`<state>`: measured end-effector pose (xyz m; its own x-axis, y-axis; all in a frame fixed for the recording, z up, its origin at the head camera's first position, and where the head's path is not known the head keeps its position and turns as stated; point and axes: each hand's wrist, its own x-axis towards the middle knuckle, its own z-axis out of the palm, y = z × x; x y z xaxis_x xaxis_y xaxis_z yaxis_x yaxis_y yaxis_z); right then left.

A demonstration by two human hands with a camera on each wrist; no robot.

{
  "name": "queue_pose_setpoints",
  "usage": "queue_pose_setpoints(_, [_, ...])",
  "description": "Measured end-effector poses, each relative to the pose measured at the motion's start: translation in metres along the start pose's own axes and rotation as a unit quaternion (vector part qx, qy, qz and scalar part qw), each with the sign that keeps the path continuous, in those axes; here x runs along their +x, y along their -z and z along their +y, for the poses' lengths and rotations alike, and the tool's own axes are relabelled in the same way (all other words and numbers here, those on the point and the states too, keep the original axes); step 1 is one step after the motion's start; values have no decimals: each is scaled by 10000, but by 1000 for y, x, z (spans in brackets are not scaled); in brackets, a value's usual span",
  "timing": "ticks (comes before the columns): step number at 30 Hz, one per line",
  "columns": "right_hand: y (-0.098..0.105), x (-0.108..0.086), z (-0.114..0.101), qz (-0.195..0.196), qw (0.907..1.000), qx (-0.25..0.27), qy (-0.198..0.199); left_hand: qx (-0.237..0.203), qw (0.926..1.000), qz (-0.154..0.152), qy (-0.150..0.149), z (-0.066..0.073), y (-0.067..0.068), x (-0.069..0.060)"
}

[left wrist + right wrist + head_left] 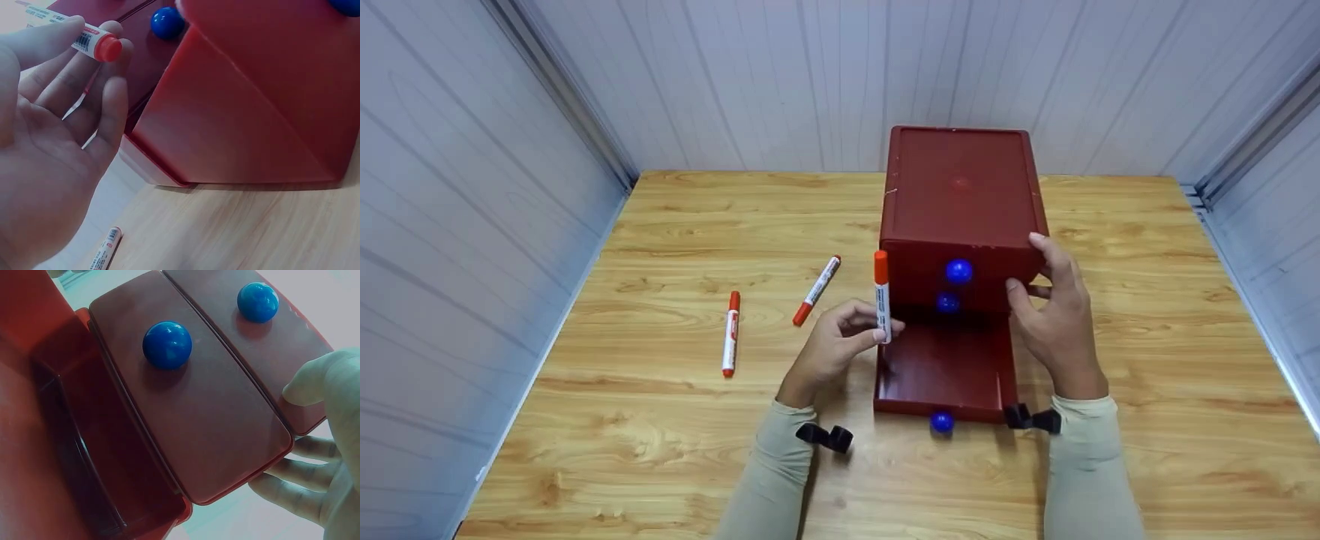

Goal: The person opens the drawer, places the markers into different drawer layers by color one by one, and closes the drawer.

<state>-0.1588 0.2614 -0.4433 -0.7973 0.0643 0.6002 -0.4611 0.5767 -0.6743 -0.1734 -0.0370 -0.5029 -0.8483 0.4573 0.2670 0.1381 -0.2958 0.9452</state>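
Note:
My left hand (840, 341) pinches a white marker with an orange-red cap (882, 300) between thumb and fingers. The marker stands nearly upright, cap up, over the left edge of a pulled-out bottom drawer (949, 371). This drawer belongs to a dark red drawer box (960, 180) with round blue knobs (959, 271) on its fronts. At the box's upper right front corner, my right hand (1057, 322) holds the box. In the right wrist view its thumb (306, 385) lies on the upper drawer front, with the other fingers along the side.
Two more red-and-white markers lie on the wooden table left of the box, one upright in view (731, 334) and one slanted (817, 290). Pale panel walls (772, 82) enclose the table at the back and sides.

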Motion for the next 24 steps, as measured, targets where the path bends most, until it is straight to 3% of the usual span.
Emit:
queue_pose_setpoints(6, [1,-1,5,-45,10000,-33,56,306,9994,116,82,1,-8,1])
queue_pose_setpoints(15, [0,-1,6,-47,9999,-65,70,839,9961,11,264,2,-13,2])
queue_pose_setpoints(24, [1,0,5,-34,9999,-21,138,2032,9790,-119,82,4,-27,2])
